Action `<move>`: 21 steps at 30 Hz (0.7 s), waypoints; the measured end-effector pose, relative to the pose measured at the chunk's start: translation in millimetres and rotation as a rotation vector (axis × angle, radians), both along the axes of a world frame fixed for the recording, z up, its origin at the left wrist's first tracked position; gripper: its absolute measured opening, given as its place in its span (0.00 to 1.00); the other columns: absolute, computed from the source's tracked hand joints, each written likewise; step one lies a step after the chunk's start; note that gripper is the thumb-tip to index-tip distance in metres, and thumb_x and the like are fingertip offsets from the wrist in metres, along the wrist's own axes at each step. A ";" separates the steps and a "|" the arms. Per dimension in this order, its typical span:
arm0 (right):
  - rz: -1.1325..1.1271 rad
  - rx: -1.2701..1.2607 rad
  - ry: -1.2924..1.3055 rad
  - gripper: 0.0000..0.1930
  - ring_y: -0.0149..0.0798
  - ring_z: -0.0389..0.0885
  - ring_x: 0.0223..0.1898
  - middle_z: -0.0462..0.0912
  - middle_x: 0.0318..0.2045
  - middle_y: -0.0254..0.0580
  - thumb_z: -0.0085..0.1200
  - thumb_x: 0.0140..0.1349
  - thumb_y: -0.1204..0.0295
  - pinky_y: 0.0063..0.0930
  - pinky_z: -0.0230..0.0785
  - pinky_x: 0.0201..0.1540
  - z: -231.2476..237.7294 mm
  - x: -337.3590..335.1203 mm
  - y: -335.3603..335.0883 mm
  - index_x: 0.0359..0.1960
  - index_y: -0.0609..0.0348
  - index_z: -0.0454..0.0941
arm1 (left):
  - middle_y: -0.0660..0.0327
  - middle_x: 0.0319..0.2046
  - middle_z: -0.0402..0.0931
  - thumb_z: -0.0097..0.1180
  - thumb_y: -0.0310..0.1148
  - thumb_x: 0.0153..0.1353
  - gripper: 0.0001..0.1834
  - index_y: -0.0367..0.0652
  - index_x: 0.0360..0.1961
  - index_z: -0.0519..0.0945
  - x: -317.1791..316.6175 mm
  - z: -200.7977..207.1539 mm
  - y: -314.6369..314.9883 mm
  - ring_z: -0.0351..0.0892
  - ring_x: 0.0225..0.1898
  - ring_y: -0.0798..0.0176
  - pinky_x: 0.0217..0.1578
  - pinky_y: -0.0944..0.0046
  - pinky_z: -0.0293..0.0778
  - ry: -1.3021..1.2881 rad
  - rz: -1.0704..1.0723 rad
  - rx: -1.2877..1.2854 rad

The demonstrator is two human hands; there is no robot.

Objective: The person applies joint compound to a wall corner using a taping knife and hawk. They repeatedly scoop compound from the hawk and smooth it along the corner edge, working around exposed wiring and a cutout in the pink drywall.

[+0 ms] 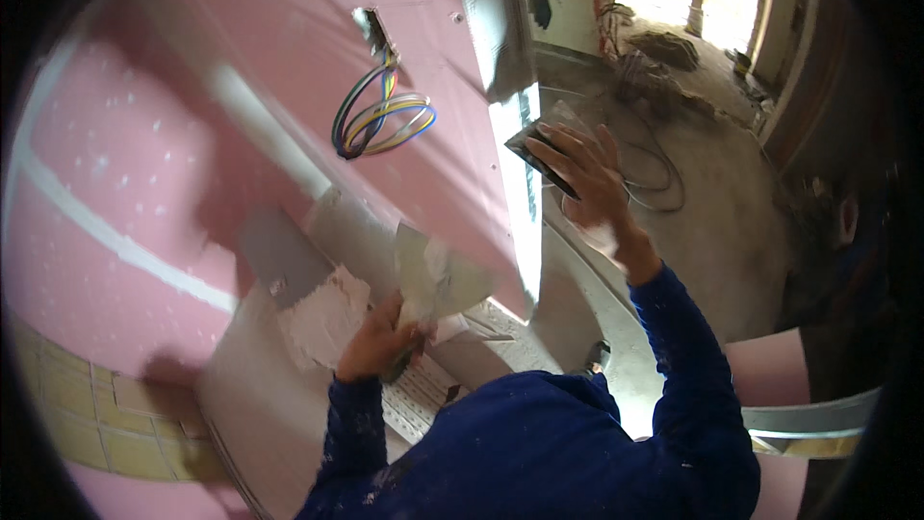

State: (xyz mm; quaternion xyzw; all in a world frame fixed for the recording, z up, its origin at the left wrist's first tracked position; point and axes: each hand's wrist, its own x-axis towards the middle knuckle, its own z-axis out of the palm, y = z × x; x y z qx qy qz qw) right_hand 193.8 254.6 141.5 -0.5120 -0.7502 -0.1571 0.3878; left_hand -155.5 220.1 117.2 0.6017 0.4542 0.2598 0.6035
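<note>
My left hand (373, 342) is closed around the handle of a wide putty knife (433, 270), whose broad pale blade points up in front of the pink plasterboard wall (433, 164). Smears cover part of that blade. My right hand (589, 169), higher up, grips a dark, flat-edged tool (541, 162) against the board's bright white vertical edge (520, 188). Its exact kind is unclear, as my fingers cover part of it. Between the two hands and farther up, a loop of coloured wires (380, 125) hangs from a cut hole (373, 34) in the board.
Below my left hand are a perforated plank (414, 404) and a pale plaster-smeared patch (325, 316). Another pink wall (125, 231) with white seams stands at left. Cables (664, 183) lie on the dusty floor (722, 241) at right, with rubble (664, 50) near the bright opening.
</note>
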 end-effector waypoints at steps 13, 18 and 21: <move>0.204 -0.040 -0.488 0.23 0.35 0.69 0.63 0.77 0.57 0.22 0.58 0.57 0.66 0.64 0.36 0.74 24.9 -23.5 -65.1 0.54 0.23 0.77 | 0.64 0.31 0.74 0.61 0.33 0.63 0.24 0.37 0.56 0.69 42.6 51.3 6.3 0.73 0.22 0.73 0.22 0.71 0.73 0.093 -0.277 0.012; 0.227 -0.145 -0.549 0.22 0.34 0.69 0.63 0.77 0.58 0.21 0.57 0.59 0.67 0.64 0.35 0.74 27.8 -15.3 -71.3 0.54 0.23 0.78 | 0.63 0.30 0.74 0.59 0.31 0.64 0.25 0.36 0.59 0.69 35.2 52.5 -4.3 0.73 0.21 0.73 0.21 0.71 0.71 0.119 -0.074 0.102; 0.120 -0.162 -0.462 0.30 0.36 0.68 0.65 0.75 0.62 0.21 0.64 0.50 0.67 0.60 0.33 0.75 49.5 3.1 -62.1 0.58 0.22 0.77 | 0.62 0.30 0.75 0.58 0.30 0.64 0.23 0.36 0.59 0.69 20.4 55.1 -9.0 0.73 0.21 0.72 0.20 0.71 0.71 0.043 0.089 0.122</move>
